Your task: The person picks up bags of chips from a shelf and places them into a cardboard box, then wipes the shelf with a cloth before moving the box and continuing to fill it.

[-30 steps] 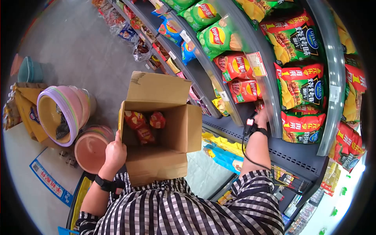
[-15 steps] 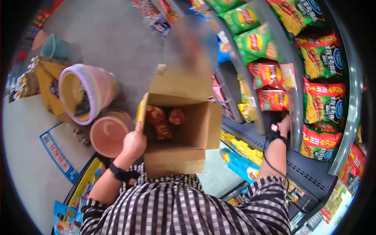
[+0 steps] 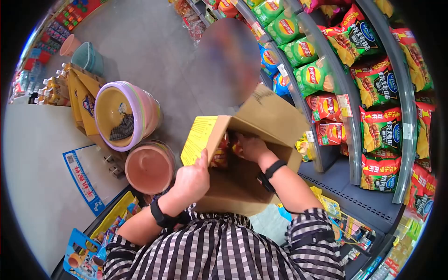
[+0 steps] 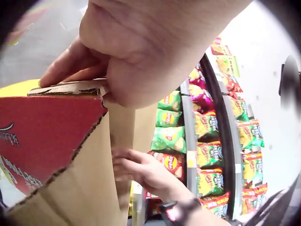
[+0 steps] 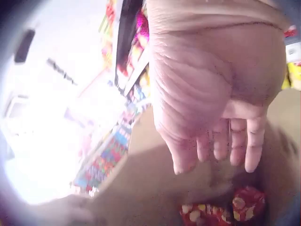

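My left hand (image 3: 192, 179) grips the near left edge of an open cardboard box (image 3: 275, 114), thumb and fingers over its wall. A yellow printed panel covers that side of the box. Inside the box is my right hand (image 3: 254, 148), reaching in from the right beside red snack bags (image 3: 219, 157). From the right wrist, the fingers (image 5: 237, 146) look straight and spread, with nothing in the palm. Below them, two red bags (image 5: 204, 215) show at the bottom of the box. The left wrist view shows the left hand (image 4: 141, 52) over the box's torn corner.
Shelves at right hold green chip bags (image 3: 298, 51), red chip bags (image 3: 331, 133) and barbecue-flavour bags (image 3: 380, 123) behind clear plastic fronts. Stacked pastel buckets (image 3: 126, 116) and a pink bucket (image 3: 148, 168) stand at left, beside a white counter (image 3: 42, 158).
My right hand has come away from the lower shelf and moved left into the box. The box has tilted and turned, its yellow side now facing up, with my left hand still holding its edge.
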The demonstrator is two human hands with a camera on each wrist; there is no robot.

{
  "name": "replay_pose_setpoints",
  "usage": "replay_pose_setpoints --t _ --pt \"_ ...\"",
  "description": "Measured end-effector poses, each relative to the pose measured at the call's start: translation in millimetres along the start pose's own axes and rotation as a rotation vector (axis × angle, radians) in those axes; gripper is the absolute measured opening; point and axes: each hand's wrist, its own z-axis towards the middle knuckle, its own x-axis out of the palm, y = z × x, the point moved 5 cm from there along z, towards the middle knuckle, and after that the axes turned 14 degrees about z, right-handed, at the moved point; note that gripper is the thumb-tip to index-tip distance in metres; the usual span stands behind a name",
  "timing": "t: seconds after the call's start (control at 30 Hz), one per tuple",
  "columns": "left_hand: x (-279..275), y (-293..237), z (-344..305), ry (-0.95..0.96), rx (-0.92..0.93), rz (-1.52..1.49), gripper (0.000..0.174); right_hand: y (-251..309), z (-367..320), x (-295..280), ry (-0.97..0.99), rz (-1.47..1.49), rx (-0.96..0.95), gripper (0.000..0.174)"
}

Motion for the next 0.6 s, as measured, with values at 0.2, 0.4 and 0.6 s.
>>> replay_pose_setpoints --t 0.2,0.4,0.6 --pt "-26.3 -7.2 -14.8 -0.018 0.052 -0.046 0.054 6.5 -16.1 0.8 0.345 0.062 0.232 0.035" --pt "5.2 9.9 -6.5 0.079 -0.022 -0.059 0.054 -19.8 -34.4 13.4 0.026 -0.029 0.261 0.024" --pt "49.5 50.4 -2.9 0.171 -0.189 -0.069 0.047 -6.3 -134.0 -70.1 -0.274 0.707 0.211 0.029"
